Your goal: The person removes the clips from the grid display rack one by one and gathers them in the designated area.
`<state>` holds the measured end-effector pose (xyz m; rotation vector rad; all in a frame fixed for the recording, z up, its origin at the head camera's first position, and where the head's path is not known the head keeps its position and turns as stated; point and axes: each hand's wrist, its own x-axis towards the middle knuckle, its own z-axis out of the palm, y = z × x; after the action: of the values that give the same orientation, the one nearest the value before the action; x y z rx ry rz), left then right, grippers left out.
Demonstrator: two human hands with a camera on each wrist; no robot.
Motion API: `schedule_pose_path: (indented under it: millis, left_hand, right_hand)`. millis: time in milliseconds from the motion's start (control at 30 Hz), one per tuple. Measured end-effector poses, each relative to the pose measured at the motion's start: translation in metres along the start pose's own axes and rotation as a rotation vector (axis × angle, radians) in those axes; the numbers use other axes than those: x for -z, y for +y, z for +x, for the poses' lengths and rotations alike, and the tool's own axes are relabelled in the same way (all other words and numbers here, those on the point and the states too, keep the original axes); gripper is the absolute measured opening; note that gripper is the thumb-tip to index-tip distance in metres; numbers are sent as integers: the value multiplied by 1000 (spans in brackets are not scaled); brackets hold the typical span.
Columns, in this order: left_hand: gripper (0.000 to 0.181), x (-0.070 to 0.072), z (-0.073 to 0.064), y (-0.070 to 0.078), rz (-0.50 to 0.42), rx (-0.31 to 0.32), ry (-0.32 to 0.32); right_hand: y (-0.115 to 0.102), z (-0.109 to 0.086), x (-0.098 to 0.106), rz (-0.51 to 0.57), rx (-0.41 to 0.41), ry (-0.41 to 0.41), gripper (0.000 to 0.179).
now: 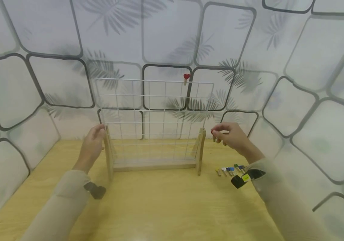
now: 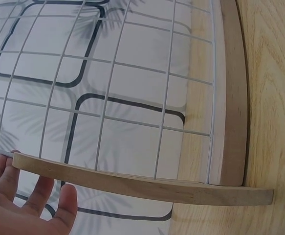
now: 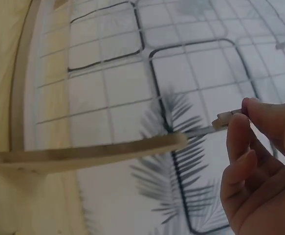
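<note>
A white wire grid rack (image 1: 156, 123) with wooden feet stands on the table. My left hand (image 1: 92, 144) holds its left side at the top of the wooden upright (image 2: 122, 186). In the left wrist view the fingertips meet the upright's end and the wire; the thumb is hidden. Between thumb and forefinger my right hand (image 1: 231, 135) pinches a small wooden clothespin (image 3: 225, 119) with a red heart, just right of the right upright (image 1: 201, 147). Whether this peg touches the wire, I cannot tell. Another red-heart clothespin (image 1: 186, 79) is clipped to the top wire, right of centre.
Several mini clothespins (image 1: 224, 171) with yellow, white, blue and green tops lie on the table right of the rack, beside my right wrist strap (image 1: 245, 179). Behind the wooden table (image 1: 159, 204) rises a patterned backdrop (image 1: 172, 40), with side panels left and right.
</note>
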<state>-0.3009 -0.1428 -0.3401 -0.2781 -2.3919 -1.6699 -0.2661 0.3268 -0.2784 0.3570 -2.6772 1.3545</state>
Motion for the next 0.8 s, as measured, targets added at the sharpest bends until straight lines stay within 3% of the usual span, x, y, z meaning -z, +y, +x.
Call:
schedule_pose_path:
  millis: [200, 367, 567, 800]
  left_hand:
    - [62, 0, -2, -1, -16, 4, 9]
    - [61, -1, -4, 0, -14, 10, 6]
    - [60, 0, -2, 2, -18, 7, 12]
    - [59, -1, -1, 3, -9, 8, 14]
  right_hand:
    - [73, -28, -7, -30, -104, -22, 25]
    - [116, -49, -22, 8, -158, -36, 24]
    - [145, -68, -41, -21, -260, -48, 20]
    - [158, -75, -50, -72, -259, -33, 10]
